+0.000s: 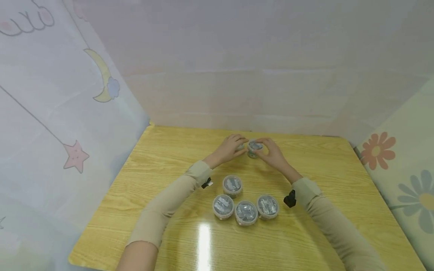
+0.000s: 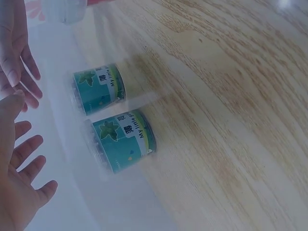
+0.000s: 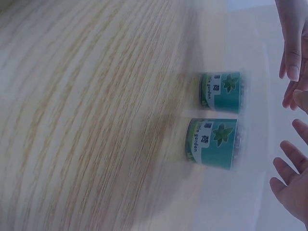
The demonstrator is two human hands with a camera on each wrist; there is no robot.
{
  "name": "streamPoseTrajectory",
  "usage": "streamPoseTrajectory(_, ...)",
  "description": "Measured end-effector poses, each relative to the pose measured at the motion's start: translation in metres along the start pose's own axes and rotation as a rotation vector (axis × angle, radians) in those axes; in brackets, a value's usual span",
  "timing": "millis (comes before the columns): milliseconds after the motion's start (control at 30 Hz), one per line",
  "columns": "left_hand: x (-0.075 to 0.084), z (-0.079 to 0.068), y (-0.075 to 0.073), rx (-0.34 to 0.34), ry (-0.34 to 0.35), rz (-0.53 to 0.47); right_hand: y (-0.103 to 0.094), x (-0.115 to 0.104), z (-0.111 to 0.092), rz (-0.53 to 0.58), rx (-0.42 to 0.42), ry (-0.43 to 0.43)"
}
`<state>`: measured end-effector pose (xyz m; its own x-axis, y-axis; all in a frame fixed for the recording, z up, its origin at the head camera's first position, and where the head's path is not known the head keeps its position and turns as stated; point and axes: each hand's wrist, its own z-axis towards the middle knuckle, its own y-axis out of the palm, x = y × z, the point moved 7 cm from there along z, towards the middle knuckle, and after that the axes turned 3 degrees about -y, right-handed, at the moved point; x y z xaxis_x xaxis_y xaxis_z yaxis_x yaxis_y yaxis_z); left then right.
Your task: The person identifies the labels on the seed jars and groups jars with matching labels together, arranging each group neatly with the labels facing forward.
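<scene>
Two small round tubs with teal leaf-print labels stand side by side toward the back of the table. My left hand (image 1: 230, 148) is over the left tub (image 1: 241, 146) and hides most of it in the head view. At the right tub (image 1: 255, 146), the thumb and forefinger of my right hand (image 1: 272, 155) overlap its lid edge. Both wrist views show the fingers spread and relaxed above the lids, gripping neither tub. The nearer tub (image 2: 124, 140) in the left wrist view and the nearer tub (image 3: 212, 143) in the right wrist view sit upright.
Closer to me on the wooden table (image 1: 162, 150) stand several more clear-lidded tubs (image 1: 246, 213) in a loose cluster, one tub (image 1: 232, 184) a little behind the others. Printed sheets (image 1: 237, 94) wall in the back and both sides.
</scene>
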<state>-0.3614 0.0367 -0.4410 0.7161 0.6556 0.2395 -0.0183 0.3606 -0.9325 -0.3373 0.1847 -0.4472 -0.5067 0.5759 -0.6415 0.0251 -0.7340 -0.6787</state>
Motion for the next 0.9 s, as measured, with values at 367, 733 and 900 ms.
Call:
streamPoseTrajectory(367,0.004,-0.013,-0.008,0.027,0.065,-0.001,0.003,-0.016,-0.001,0.009,-0.024,-0.047)
streamPoseTrajectory(733,-0.004,-0.027,-0.009,0.005,0.06,-0.033,0.009,-0.024,-0.008,0.034,-0.045,-0.092)
streamPoseTrajectory(900,-0.006,-0.034,-0.01,-0.019,0.062,-0.069,0.013,-0.026,-0.01,0.042,-0.065,-0.086)
